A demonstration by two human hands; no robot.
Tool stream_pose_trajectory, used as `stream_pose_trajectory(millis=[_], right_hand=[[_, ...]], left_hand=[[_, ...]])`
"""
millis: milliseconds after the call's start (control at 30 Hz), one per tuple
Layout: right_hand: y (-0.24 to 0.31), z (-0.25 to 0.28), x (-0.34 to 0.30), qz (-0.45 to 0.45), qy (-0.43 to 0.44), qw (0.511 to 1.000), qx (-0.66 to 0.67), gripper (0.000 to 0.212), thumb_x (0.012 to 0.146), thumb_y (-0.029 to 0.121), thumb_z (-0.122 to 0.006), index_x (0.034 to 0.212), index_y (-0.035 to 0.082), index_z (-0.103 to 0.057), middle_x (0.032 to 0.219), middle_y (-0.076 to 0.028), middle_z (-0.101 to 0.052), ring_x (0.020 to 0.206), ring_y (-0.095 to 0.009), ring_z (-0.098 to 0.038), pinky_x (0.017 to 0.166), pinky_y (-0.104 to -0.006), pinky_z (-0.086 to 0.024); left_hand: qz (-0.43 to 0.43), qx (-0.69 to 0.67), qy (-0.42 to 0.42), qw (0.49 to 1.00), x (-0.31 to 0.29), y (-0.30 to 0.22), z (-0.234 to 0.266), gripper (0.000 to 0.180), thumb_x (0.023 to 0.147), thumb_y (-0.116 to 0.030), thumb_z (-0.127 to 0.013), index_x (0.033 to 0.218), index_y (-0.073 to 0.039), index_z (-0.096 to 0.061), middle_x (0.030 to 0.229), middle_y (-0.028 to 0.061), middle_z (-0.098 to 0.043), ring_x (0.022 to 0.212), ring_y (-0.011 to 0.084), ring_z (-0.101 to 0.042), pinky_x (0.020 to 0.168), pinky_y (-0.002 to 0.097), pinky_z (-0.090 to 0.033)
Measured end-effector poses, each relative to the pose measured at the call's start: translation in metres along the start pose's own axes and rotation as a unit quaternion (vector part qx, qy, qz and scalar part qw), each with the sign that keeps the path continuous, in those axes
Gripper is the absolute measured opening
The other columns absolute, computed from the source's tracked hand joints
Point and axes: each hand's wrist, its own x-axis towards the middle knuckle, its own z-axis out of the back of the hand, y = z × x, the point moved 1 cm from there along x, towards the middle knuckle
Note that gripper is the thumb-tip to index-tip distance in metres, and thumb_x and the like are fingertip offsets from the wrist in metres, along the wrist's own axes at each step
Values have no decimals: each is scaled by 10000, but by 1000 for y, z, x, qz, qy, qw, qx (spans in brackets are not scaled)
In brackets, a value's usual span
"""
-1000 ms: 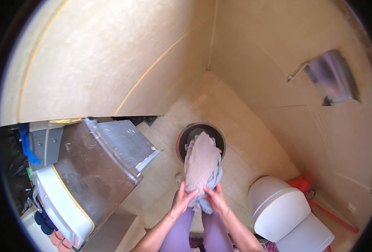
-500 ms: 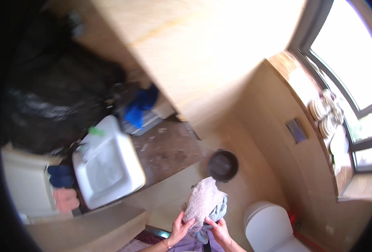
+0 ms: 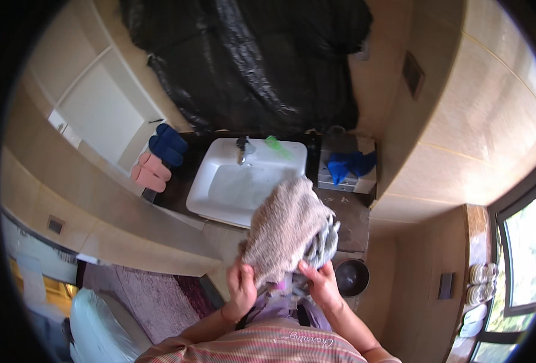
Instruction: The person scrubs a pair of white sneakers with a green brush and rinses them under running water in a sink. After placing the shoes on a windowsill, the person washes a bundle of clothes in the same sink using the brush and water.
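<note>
Both my hands grip a bundle of cloths in front of my body. My left hand (image 3: 242, 290) is closed on the lower left edge of a fuzzy beige towel (image 3: 286, 227). My right hand (image 3: 322, 285) pinches the bundle's lower right side, where a crumpled grey-green cloth (image 3: 323, 242) shows beside the towel. Just beyond the bundle is a white washbasin (image 3: 219, 187) with a metal tap (image 3: 242, 151). The towel's upper part overlaps the basin's near right edge in view, and I cannot tell whether it touches. A thin green item (image 3: 279, 147) lies on the basin's back rim.
Right of the basin, a blue cloth (image 3: 346, 166) lies on a small grey drawer box (image 3: 334, 181). A dark bucket (image 3: 352, 277) stands below the counter. Blue slippers (image 3: 168, 145) and pink slippers (image 3: 151, 172) are at left. Black plastic sheeting (image 3: 249, 66) covers the wall behind.
My view has swung left, so the basin now lies straight ahead and the toilet is out of sight. The cloths remain in both hands, raised and spread larger in view.
</note>
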Motion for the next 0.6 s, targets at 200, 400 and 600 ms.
stream_pose_trajectory(millis=[200, 400, 600], right_hand=[[14, -81, 114, -15, 29, 999, -9, 388, 860, 227, -698, 1163, 28, -557, 1076, -47, -629, 995, -136, -575, 890, -296, -447], [0, -76, 215, 51, -34, 998, -26, 384, 881, 295, -663, 1170, 62, -566, 1096, -46, -633, 981, -168, -603, 793, -334, -493], [-13, -70, 288, 76, -43, 988, -124, 397, 917, 266, -611, 1241, 48, -536, 1111, -51, -633, 967, -165, -621, 785, -302, -518]], left_hand=[[50, -62, -84, 993, 115, 11, 47, 377, 1022, -318, -364, 858, -2, -489, 789, 10, -464, 725, 91, -409, 623, 258, -341], [184, -221, -154, 945, 224, 98, 101, 603, 971, -468, -433, 1321, 23, -417, 1298, 129, -510, 1115, 201, -561, 940, 270, -453], [328, -168, -24, 929, 303, 208, 133, 599, 936, -518, -461, 1252, -9, -475, 1126, 130, -598, 868, 268, -668, 604, 388, -604]])
